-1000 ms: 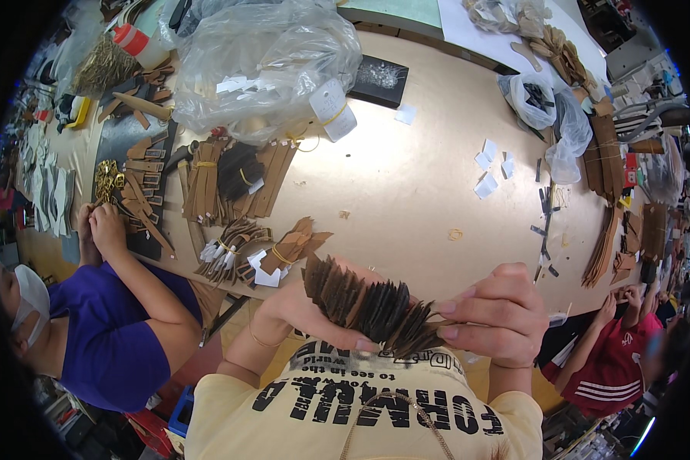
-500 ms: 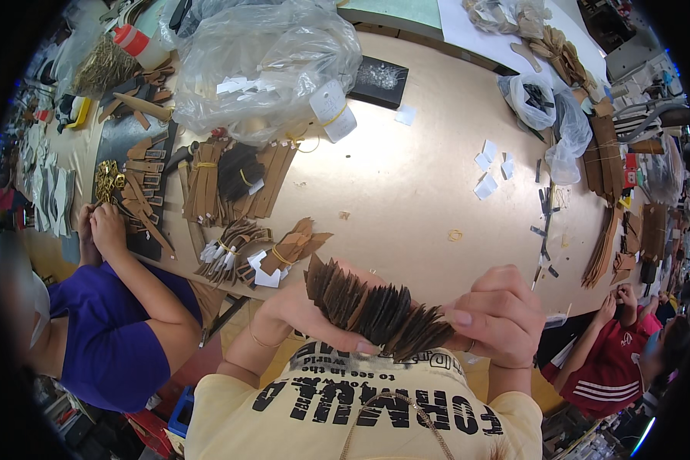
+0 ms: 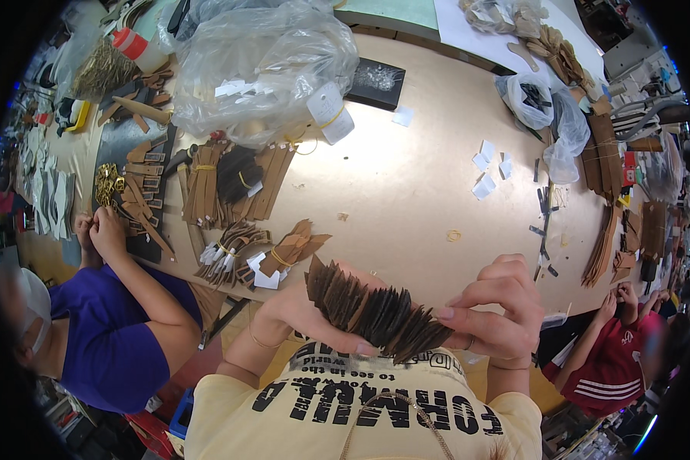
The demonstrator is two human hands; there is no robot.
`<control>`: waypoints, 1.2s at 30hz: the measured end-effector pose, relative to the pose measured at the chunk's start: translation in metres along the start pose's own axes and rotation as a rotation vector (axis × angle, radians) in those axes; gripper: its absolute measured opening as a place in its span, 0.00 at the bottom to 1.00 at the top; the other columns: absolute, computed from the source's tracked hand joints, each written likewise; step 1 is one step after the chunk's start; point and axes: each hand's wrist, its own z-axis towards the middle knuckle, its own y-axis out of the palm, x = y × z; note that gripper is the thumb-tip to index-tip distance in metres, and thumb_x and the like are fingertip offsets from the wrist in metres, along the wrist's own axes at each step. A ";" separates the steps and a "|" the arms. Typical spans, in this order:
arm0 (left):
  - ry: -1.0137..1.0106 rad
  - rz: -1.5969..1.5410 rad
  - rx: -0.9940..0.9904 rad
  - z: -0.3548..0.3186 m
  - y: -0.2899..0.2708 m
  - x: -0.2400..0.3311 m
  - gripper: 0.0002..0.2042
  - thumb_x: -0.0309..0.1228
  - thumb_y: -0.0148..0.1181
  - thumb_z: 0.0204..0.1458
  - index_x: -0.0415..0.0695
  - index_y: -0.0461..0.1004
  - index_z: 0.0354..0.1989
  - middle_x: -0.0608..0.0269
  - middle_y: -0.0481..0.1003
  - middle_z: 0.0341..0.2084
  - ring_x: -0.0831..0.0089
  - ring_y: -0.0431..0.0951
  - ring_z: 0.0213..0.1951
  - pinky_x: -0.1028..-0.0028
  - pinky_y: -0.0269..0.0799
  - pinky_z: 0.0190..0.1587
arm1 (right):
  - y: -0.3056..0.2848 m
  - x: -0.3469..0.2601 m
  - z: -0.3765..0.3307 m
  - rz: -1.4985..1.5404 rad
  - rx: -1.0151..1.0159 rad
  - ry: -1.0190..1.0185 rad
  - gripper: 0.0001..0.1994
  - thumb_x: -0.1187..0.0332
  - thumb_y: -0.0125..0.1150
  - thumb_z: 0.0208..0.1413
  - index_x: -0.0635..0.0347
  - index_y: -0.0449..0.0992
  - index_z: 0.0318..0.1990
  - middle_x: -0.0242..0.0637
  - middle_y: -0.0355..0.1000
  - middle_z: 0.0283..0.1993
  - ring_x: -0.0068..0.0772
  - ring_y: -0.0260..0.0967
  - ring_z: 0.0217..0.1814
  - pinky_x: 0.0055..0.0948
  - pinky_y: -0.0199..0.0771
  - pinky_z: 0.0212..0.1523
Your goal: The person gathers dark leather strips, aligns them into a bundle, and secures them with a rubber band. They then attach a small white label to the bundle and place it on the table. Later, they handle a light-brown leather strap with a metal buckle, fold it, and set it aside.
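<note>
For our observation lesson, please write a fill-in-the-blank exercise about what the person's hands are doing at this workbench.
1. Both hands, the left hand and the right hand, hold a fanned stack of dark brown leather pieces between ____.
2. The large crumpled clear plastic bag lies on the ____ wooden table.
3. The person seated at the left wears a ____ shirt.
4. The small white paper slips lie ____ the table.

Missing words: them; tan; purple; on
</note>
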 end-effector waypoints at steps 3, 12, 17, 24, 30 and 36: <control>0.012 0.040 -0.002 0.001 0.000 0.001 0.26 0.18 0.73 0.31 0.28 0.76 0.45 0.51 0.81 0.37 0.76 0.80 0.36 0.78 0.75 0.41 | 0.000 0.000 0.000 0.000 0.003 -0.006 0.15 0.48 0.69 0.39 0.44 0.82 0.30 0.22 0.72 0.30 0.27 0.64 0.31 0.29 0.61 0.32; -0.022 -0.004 -0.036 0.002 0.004 0.001 0.26 0.18 0.73 0.31 0.29 0.76 0.46 0.52 0.81 0.37 0.76 0.80 0.37 0.78 0.74 0.42 | 0.000 0.002 0.000 0.056 -0.003 -0.007 0.15 0.47 0.68 0.42 0.46 0.80 0.27 0.23 0.74 0.32 0.28 0.66 0.31 0.29 0.63 0.32; -0.029 0.010 -0.036 0.001 0.002 0.000 0.27 0.18 0.73 0.31 0.28 0.76 0.46 0.52 0.80 0.38 0.75 0.80 0.38 0.78 0.74 0.44 | -0.001 0.000 0.002 0.172 0.012 -0.046 0.09 0.59 0.66 0.46 0.52 0.79 0.25 0.30 0.78 0.32 0.28 0.70 0.29 0.27 0.64 0.30; 0.005 -0.071 -0.032 0.001 0.002 -0.002 0.28 0.17 0.73 0.31 0.27 0.74 0.47 0.47 0.79 0.41 0.71 0.79 0.42 0.75 0.73 0.49 | -0.004 -0.002 0.003 0.283 -0.020 -0.058 0.05 0.67 0.61 0.47 0.55 0.79 0.24 0.33 0.79 0.29 0.25 0.69 0.27 0.25 0.64 0.29; 0.024 -0.068 -0.057 0.003 0.000 0.000 0.28 0.15 0.72 0.31 0.26 0.73 0.48 0.43 0.78 0.43 0.66 0.80 0.45 0.72 0.73 0.51 | -0.007 0.002 0.003 0.324 -0.067 -0.087 0.07 0.70 0.62 0.45 0.57 0.82 0.33 0.33 0.79 0.37 0.27 0.72 0.34 0.25 0.68 0.34; 0.022 -0.073 -0.061 0.005 -0.001 0.002 0.28 0.15 0.72 0.31 0.26 0.73 0.48 0.42 0.78 0.44 0.65 0.80 0.45 0.72 0.73 0.52 | -0.002 0.001 0.004 0.284 -0.013 -0.084 0.06 0.66 0.60 0.47 0.55 0.80 0.25 0.33 0.79 0.30 0.25 0.69 0.27 0.25 0.64 0.29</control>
